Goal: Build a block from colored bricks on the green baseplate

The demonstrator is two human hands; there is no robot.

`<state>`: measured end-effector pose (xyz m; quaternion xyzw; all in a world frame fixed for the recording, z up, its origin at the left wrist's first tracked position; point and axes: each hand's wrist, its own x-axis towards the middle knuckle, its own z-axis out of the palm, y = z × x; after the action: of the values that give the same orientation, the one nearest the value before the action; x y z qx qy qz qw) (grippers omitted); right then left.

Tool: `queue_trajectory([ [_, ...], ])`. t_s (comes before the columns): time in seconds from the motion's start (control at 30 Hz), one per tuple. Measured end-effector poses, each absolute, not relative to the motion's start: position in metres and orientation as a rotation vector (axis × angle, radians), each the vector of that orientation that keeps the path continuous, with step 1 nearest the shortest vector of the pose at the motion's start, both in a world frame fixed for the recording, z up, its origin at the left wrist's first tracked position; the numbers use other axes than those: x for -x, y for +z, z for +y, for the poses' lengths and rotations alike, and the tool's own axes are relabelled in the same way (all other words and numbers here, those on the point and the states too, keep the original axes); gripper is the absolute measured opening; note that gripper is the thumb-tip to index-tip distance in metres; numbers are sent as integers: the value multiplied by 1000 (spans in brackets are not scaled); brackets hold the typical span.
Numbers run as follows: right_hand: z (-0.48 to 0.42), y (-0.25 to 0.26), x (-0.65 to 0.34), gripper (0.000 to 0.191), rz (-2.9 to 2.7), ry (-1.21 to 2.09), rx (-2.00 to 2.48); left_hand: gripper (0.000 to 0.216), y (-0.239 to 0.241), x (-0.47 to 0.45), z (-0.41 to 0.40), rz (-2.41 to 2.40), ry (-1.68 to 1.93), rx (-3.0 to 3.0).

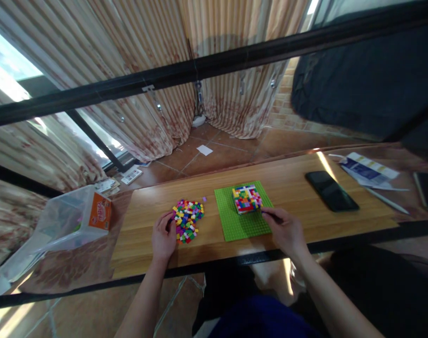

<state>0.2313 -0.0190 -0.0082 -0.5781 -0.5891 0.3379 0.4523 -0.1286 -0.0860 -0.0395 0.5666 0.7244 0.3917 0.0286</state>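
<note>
A square block built of many-coloured toy bricks (247, 198) sits on a green studded baseplate (231, 226). My right hand (286, 231) is at the block's near right corner with its fingertips pinched together. Whatever is between those fingertips is too small to make out. To the left of the baseplate lies a loose pile of small coloured bricks (188, 218). At the pile's left edge rests my left hand (164, 236), its fingers curled closed and their tips partly hidden. One lilac brick (204, 199) lies apart behind the pile.
A black phone (332, 190) and a printed packet (370, 170) lie to the right on the wooden tabletop (140, 234), near a white pen (388, 201). On the left stands a clear plastic bin (64, 218) with an orange label. A dark bar (214, 65) crosses beyond the table.
</note>
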Motion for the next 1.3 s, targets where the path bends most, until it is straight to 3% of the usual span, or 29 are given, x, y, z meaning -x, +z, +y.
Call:
queue_trajectory([
  [0.47, 10, -3, -224, 27, -1781, 376, 1499, 27, -38, 130, -85, 2241, 1190, -1744],
  [1.0, 14, 2, -223, 28, -1683, 476, 1514, 26, -38, 129, -85, 2245, 1194, -1753],
  [1.3, 24, -4, -223, 36, -1340, 824, 1509, 27, -37, 128, -85, 2230, 1210, -1751],
])
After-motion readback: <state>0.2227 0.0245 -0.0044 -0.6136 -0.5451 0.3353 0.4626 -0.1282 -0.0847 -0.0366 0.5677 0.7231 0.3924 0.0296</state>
